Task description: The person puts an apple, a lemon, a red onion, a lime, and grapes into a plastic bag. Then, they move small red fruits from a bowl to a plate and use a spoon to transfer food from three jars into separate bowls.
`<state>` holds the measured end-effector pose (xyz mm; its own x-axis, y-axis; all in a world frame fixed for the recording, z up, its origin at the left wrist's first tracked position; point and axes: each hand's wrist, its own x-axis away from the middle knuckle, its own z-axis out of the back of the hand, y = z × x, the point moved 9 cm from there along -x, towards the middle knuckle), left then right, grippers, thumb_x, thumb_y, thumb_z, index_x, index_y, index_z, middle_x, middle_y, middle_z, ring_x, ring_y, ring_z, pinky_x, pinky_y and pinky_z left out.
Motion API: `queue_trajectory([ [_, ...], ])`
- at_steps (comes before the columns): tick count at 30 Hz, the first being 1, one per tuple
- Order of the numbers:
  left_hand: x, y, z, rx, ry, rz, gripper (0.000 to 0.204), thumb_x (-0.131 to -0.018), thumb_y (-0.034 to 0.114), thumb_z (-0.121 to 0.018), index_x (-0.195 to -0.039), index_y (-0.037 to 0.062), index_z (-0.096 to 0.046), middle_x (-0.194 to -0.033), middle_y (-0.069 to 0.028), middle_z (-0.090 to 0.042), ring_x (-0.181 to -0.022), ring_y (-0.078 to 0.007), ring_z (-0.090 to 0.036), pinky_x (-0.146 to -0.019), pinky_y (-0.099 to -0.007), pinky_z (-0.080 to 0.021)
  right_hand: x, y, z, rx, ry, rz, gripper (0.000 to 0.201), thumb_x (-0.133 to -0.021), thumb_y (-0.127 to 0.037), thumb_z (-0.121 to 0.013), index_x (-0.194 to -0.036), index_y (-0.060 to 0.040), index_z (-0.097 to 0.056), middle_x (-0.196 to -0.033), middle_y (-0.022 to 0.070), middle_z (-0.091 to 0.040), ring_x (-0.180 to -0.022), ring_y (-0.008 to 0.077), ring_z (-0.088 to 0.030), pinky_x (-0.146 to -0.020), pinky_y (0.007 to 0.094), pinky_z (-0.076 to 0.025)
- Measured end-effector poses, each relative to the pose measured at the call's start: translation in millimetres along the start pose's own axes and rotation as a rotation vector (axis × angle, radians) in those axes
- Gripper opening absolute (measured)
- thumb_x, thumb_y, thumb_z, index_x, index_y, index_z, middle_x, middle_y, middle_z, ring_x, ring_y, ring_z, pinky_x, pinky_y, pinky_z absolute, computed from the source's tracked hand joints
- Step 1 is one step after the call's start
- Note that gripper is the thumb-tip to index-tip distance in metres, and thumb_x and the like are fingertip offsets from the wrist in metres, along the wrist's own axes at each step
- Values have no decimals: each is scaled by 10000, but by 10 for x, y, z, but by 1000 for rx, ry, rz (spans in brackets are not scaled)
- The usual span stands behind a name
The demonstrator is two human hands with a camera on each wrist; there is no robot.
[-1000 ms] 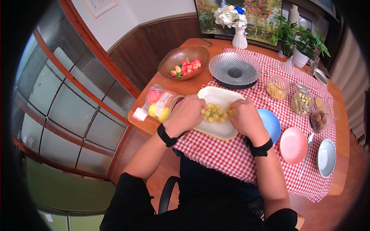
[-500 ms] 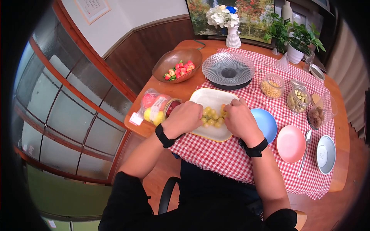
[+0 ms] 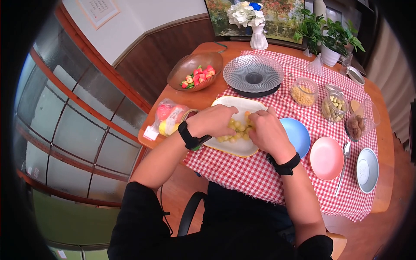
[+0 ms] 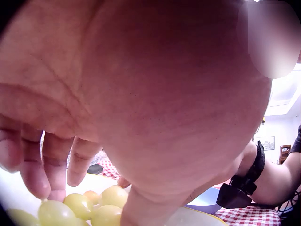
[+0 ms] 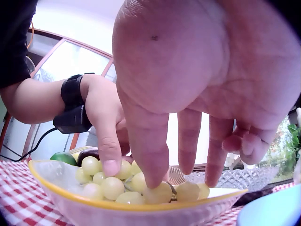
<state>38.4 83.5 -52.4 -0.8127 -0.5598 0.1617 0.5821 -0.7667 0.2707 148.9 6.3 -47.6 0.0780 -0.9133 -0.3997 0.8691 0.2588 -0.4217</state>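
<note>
L hand (image 3: 213, 121) wide, fingers touching grapes (image 3: 236, 128) in wht dish (image 3: 240, 103), R hand (image 3: 271, 133) pinching same bunch

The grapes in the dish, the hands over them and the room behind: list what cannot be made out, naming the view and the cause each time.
- Head view: the left hand hides its own palm and possibly some grapes.
- Left wrist view: the bottom edge cuts off the thumb tip.
- Right wrist view: the dish's near wall hides the lowest grapes.
- Head view: writing on the wall sheet is too small.
</note>
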Motion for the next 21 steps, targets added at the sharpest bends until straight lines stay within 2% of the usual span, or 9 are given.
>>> queue_trajectory([
  [2,-25,-1,-46,-55,-68,34,608,-785,331,-833,-1252,-19,-662,-1090,-214,-721,-1031,-372,-695,-900,-449,-546,-2,35,11,7,5,-17,303,-734,-30,-683,-1019,37,-760,-974,195,-724,-966,389,-623,-894,441,-549],
  [6,-66,-32,-153,-96,-173,36,591,-762,372,-853,-1189,-1,-689,-1015,-207,-717,-970,-376,-692,-868,-446,-545,-4,81,-56,19,-40,-30,268,-735,-27,-676,-981,34,-765,-946,205,-725,-946,397,-639,-886,452,-555],
  [8,-25,-17,-52,-70,-63,41,464,-754,356,-857,-1009,6,-691,-939,-200,-694,-917,-385,-676,-822,-461,-533,3,93,-62,-14,-58,-43,237,-742,-27,-673,-952,28,-768,-937,209,-726,-955,398,-658,-891,458,-559],
  [9,-2,-48,-86,-66,-65,41,464,-754,356,-857,-1009,6,-691,-939,-200,-694,-917,-385,-676,-822,-461,-533,12,95,-71,-14,-63,-44,237,-742,-27,-673,-952,28,-768,-937,209,-726,-955,398,-658,-891,458,-559],
  [11,35,32,59,-79,147,-107,423,-738,321,-867,-897,9,-630,-895,-196,-676,-894,-394,-664,-783,-477,-517,4,69,-45,-66,-36,-14,220,-744,-18,-688,-948,32,-756,-946,214,-719,-987,384,-652,-897,451,-556],
  [15,56,1,25,-54,79,-36,422,-718,272,-875,-879,21,-576,-884,-187,-665,-876,-398,-654,-754,-486,-500,-15,58,20,-135,4,-39,235,-759,-46,-714,-975,35,-760,-995,208,-726,-993,386,-647,-902,446,-554],
  [18,98,24,65,13,102,-2,410,-693,220,-869,-936,13,-611,-895,-186,-672,-897,-394,-665,-779,-472,-516,-25,85,96,-147,36,-60,266,-771,-58,-756,-1025,18,-766,-1045,202,-735,-1024,408,-652,-961,451,-538],
  [21,89,24,-21,1,117,-49,409,-675,195,-855,-974,2,-653,-937,-193,-680,-927,-392,-675,-818,-464,-533,-19,92,70,-128,-32,-84,292,-773,-65,-762,-1051,24,-762,-1089,205,-736,-1050,404,-639,-981,448,-524],
])
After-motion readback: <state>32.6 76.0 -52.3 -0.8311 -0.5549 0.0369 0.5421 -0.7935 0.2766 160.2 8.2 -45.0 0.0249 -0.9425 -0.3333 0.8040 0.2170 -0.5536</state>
